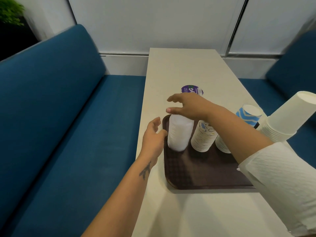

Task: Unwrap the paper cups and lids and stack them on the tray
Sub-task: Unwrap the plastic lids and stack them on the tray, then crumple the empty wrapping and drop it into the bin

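A blue sofa [51, 117] is seen left of the tray, running along the table's long edge, and a second blue seat [294, 65] is seen beyond the tray to the right. The pale table [184, 69] is set between them, with its far end against a white wall [153, 23]. The brown tray [201, 171] is laid on the table near its left edge.

A tall stack of plain white cups [287, 117], upside down and tilted, is seen at the tray's right side; whether it is held or resting on the tray cannot be told. A stack of translucent lids [179, 134] is stood on the tray's far left corner. Just right of it on the tray, a stack of patterned cups [203, 137] is stood upside down, and another cup stack [222, 146] is partly hidden behind the right forearm. A blue-and-white cup [248, 116] is seen past the tray's far right corner. A purple label [191, 89] is laid on the table beyond the tray.

The right hand [189, 105] is spread loosely over the top of the lids, nothing being grasped. The left hand [153, 134] is relaxed beside the lids at the tray's left rim, fingers near the stack but not closed on it.
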Available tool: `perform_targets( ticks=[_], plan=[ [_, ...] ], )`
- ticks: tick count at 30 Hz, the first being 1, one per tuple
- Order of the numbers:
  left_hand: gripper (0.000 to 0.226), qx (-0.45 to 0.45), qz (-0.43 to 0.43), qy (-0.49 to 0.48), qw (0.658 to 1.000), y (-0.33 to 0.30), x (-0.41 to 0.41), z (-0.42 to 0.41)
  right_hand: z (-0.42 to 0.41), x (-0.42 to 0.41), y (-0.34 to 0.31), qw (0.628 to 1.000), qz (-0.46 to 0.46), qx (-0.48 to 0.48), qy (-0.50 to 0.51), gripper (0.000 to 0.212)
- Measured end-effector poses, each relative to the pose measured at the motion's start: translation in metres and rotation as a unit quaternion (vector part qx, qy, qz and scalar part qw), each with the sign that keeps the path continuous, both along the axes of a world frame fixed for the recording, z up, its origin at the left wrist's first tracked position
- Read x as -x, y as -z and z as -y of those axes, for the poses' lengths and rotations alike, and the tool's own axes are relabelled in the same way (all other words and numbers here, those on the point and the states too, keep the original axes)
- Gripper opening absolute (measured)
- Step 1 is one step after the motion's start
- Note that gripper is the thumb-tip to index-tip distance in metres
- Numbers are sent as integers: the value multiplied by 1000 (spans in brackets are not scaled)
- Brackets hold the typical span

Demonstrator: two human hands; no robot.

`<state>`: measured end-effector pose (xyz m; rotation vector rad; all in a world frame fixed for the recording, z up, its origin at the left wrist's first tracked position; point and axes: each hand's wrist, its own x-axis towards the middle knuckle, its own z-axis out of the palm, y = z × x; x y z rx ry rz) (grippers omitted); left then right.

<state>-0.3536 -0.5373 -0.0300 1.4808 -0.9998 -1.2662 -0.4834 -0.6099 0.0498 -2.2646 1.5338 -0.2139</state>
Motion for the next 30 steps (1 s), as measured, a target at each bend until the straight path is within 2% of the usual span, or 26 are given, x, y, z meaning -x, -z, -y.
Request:
perform_targets(
  ticks=[3,6,9,16,20,26,30],
  plan=[
    [24,56,4,-49,997,-5,-2,-5,-20,0,-6,994,85,70,25,38],
    [17,112,26,-61,991,-12,-6,-16,-50,-3,-3,978,159,127,41,29],
    [14,153,38,-51,986,-20,-7,-34,-83,-6,4,966,202,151,54,30],
    [45,187,54,2,981,-34,-8,-88,-152,-6,11,951,271,134,71,45],
    [65,173,86,-3,981,-32,-14,-122,-185,-7,16,955,272,109,48,50],
    [69,172,133,-59,974,-44,-26,-176,-212,-12,18,944,311,105,11,54],
    [60,198,147,-152,957,-56,-30,-228,-240,-19,15,926,367,75,-46,51]
  ],
)
